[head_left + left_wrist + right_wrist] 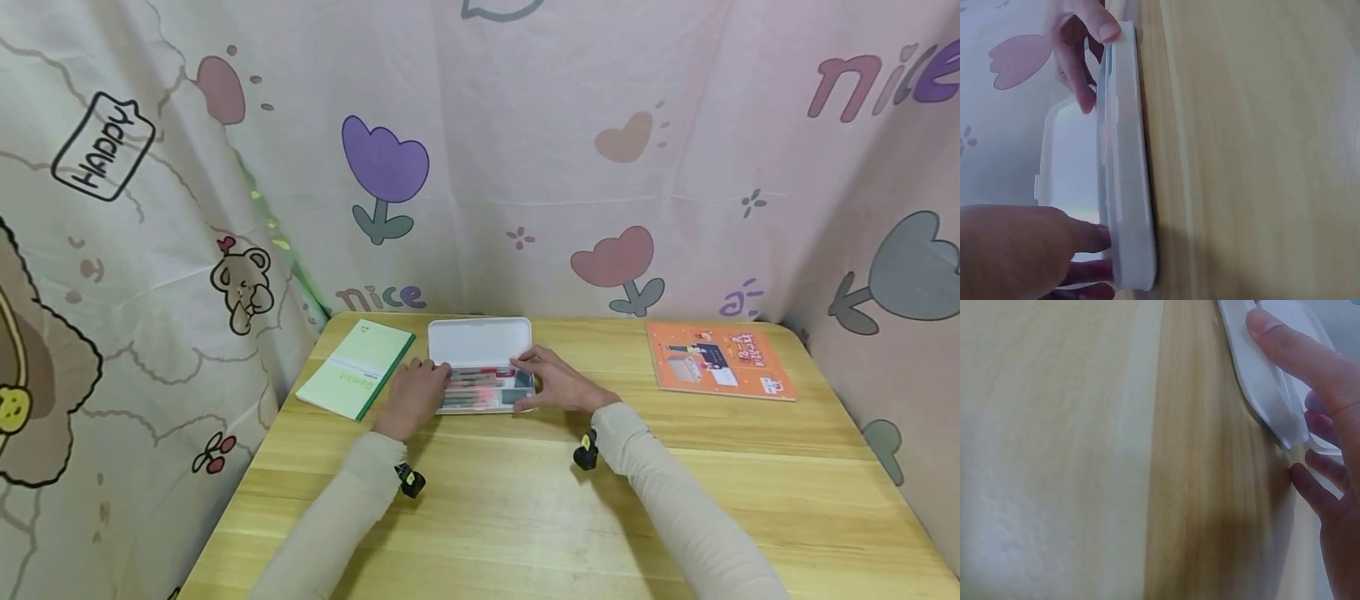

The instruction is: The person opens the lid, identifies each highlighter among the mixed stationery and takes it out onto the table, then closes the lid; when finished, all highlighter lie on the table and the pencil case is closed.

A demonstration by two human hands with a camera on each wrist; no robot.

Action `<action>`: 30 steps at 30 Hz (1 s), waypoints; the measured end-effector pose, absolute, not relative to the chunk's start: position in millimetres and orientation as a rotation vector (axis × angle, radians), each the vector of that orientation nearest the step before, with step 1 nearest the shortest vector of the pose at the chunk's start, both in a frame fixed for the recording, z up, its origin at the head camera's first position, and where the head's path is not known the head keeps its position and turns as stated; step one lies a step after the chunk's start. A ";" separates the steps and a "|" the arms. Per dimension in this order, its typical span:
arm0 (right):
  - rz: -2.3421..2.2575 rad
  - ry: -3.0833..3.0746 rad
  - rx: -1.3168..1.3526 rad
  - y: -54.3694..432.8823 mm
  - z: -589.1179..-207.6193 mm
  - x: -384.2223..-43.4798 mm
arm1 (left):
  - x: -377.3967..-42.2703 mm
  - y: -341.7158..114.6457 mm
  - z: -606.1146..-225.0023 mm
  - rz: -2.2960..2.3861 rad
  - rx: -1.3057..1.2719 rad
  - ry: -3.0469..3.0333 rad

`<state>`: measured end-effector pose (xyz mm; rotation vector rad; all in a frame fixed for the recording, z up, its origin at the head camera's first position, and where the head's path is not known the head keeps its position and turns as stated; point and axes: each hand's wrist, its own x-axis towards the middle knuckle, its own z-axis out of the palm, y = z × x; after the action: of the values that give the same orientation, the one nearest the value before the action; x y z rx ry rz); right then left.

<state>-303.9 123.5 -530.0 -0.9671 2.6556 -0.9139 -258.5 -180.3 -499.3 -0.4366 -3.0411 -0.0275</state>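
Observation:
A white pencil case [480, 341] lies on the table with its lid raised at the back. Several pens [472, 392] lie in its tray, with a dark grey piece at the right end. My left hand [416, 392] holds the left end of the case, fingers bent against its rim; in the left wrist view this left hand [1019, 250] partly hides that end. Across the right end spreads my right hand [558, 382]. Its thumb [1285, 340] presses the front rim, and the index finger reaches over the back of the tray. Other fingers of that hand hang beyond the end.
A pale green notebook [356, 367] lies left of the case, close to my left hand. Farther right is an orange booklet [720, 362]. The wooden table [510, 517] meets printed curtains [495, 167] behind and at both sides.

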 end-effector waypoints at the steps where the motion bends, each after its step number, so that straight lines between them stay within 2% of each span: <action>1: -0.916 2.655 -0.968 123.5 -529.8 -303.9 | -258.7 -179.9 -500.3 -0.039 -0.430 -3.031; 9: -0.911 2.649 -0.986 122.9 -530.0 -304.4 | -267.6 -187.5 -509.0 -0.322 -0.375 -2.976; 17: -0.904 2.650 -0.981 123.5 -530.9 -304.9 | -263.0 -178.7 -502.4 -0.127 -0.401 -3.000; 24: -0.923 2.638 -0.965 123.0 -531.7 -303.5 | -269.3 -177.9 -507.1 -0.385 -0.283 -3.051; 30: -0.911 2.646 -0.967 122.8 -529.9 -303.5 | -275.7 -182.4 -505.3 -0.400 -0.396 -3.103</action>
<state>-303.5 122.8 -529.9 -0.9667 2.6460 -0.9112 -275.7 -182.4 -505.3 -0.3960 -3.1028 -0.4004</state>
